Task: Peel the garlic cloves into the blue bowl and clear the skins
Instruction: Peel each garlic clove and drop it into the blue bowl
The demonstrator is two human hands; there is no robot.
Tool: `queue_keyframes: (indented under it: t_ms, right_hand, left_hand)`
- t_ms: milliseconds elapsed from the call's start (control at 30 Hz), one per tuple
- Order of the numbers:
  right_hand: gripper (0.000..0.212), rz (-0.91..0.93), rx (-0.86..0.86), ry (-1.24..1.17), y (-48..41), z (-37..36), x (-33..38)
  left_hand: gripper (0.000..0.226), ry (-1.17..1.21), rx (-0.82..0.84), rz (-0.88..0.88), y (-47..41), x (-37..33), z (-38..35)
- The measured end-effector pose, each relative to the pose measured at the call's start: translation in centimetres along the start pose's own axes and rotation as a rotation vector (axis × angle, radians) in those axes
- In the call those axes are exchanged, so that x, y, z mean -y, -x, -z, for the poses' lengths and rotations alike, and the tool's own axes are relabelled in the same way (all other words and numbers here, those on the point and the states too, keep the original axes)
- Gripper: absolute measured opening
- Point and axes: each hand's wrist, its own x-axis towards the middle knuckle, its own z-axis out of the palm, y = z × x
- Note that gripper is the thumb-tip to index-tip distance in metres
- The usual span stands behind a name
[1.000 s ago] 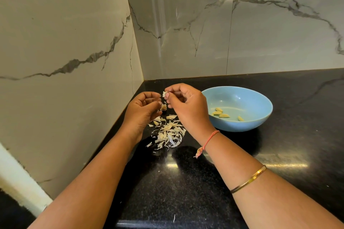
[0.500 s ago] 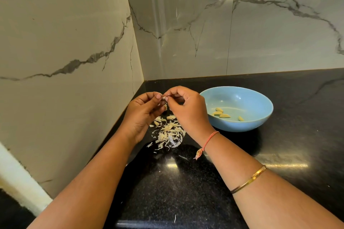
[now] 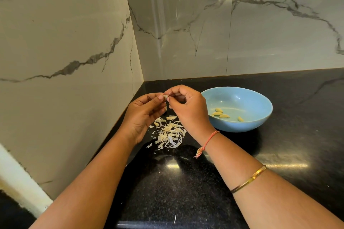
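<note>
1. The left hand [image 3: 143, 115] and the right hand [image 3: 189, 109] meet just left of the blue bowl [image 3: 247, 125] — both pinch one small garlic clove [image 3: 165, 96] between thumb and fingertips.
2. The best way, I think: the left hand holds the clove firm, and the right hand nips a loose edge of skin and pulls slowly.
3. Pull gently — the clove is tiny and could pop out.
4. Let the skin fall on the pile of skins [image 3: 169, 134], left of the bowl.
5. Then drop the bare clove into the bowl, beside the four peeled cloves [image 3: 223, 116].
</note>
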Motion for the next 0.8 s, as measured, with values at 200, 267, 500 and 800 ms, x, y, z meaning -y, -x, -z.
queue_keyframes:
  t_ms: [200, 267, 500, 800]
  right_hand:
    - [0.012, -0.048, -0.027, -0.017, -0.11, -0.13, -0.26]
    - [0.011, -0.08, -0.031, -0.026, -0.09, -0.1, -0.16]
    - [0.017, -0.115, 0.039, -0.006, 0.1, -0.11, -0.12]
    - [0.006, -0.112, 0.041, -0.029, 0.08, -0.04, -0.04]
  left_hand:
    - [0.012, 0.009, -0.023, -0.018, -0.1, 0.01, 0.06]
    - [0.012, 0.008, -0.021, -0.02, -0.06, 0.02, 0.05]
    - [0.013, -0.017, -0.004, -0.024, -0.04, 0.06, 0.09]
    - [0.016, 0.002, -0.084, 0.031, -0.2, 0.08, 0.12]
